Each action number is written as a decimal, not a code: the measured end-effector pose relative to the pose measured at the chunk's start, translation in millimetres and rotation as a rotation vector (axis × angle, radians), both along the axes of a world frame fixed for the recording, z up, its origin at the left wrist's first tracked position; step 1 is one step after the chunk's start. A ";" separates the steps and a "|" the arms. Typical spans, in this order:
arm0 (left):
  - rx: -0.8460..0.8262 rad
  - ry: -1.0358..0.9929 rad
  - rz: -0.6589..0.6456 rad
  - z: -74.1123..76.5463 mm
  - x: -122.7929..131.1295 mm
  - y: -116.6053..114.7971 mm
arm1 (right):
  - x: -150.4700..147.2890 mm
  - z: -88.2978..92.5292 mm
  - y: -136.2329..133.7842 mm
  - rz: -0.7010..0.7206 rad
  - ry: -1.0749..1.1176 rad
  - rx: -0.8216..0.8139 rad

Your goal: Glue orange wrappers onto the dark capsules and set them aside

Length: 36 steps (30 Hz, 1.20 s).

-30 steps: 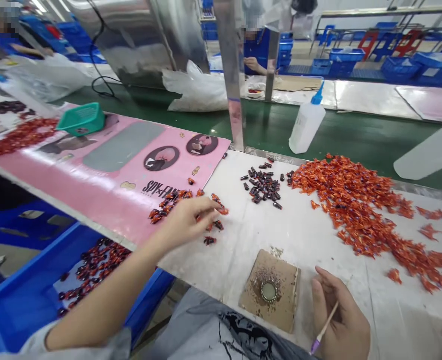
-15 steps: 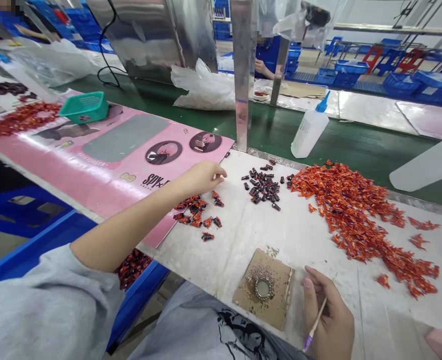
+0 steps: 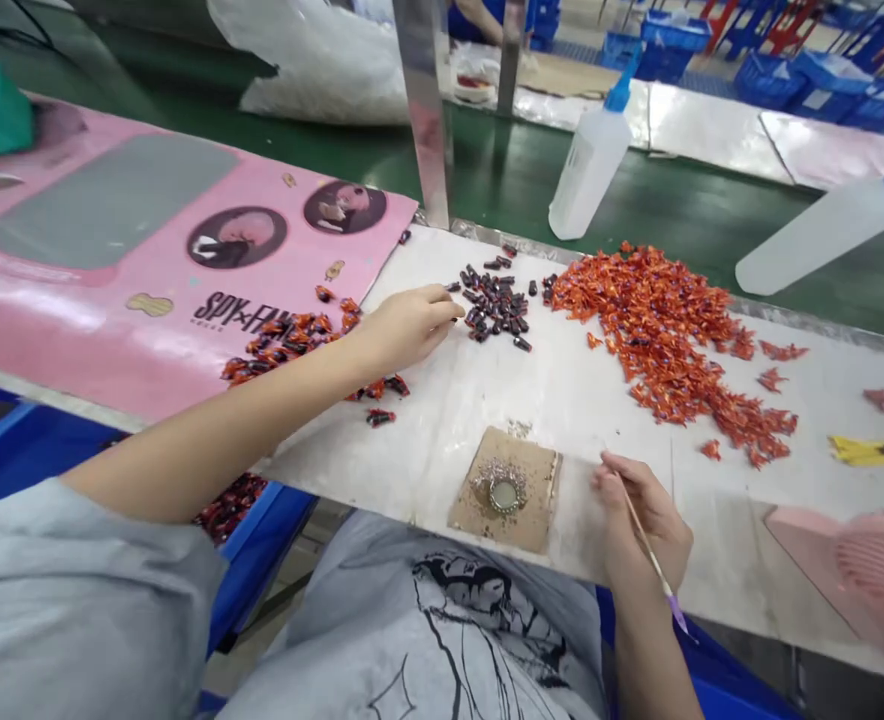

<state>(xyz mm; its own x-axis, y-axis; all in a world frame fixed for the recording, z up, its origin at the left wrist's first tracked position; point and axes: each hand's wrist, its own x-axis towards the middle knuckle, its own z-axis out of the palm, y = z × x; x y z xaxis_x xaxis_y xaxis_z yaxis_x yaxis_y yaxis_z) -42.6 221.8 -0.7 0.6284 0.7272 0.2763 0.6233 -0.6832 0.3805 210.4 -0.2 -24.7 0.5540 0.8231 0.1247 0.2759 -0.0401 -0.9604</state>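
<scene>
My left hand (image 3: 416, 328): grip unclear; I best pinch black pieces (image 3: 497, 305), at two o'clock, singly. Right hand (image 3: 659, 518): holding purple-ended stick (image 3: 655, 560).

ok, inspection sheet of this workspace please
Surface: white tabletop, pink printed sheet at left
Things: dark pieces, orange pieces, orange-and-black pieces, round cap on speckled cardboard
Clutter: yellow packet, white bottles, plastic bag
Hands: left hand beside the dark pieces, grip unclear; right hand holds a thin purple-ended stick
Cables: black cable, upper left
Surroundings: blue crates and a co-worker's arm beyond the green surface
</scene>
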 end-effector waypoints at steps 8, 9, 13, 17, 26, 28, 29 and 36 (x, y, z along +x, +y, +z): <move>-0.115 -0.541 0.141 15.1 -0.6 -105.5 | -31.3 12.2 -3.0 0.476 0.077 0.036; -0.203 -0.616 0.151 14.4 1.0 -114.4 | -34.2 11.5 -2.0 0.471 0.052 0.002; -0.552 -0.934 0.225 3.1 7.0 -137.8 | -39.8 7.9 0.8 0.449 -0.054 -0.083; -0.796 -1.176 0.290 -8.4 14.4 -151.3 | -42.2 4.9 1.1 0.459 -0.179 -0.036; -0.965 -1.380 0.400 -5.8 23.1 -155.9 | -46.6 4.2 -0.2 0.435 -0.251 -0.016; -0.976 -1.390 0.403 -6.3 23.0 -156.7 | -48.6 6.7 0.1 0.444 -0.212 -0.055; -0.985 -1.392 0.407 -6.9 22.9 -157.6 | -49.7 7.9 0.4 0.449 -0.179 -0.077; -1.086 -1.352 0.377 -9.1 27.8 -172.2 | -59.0 17.9 1.2 0.297 0.133 -0.060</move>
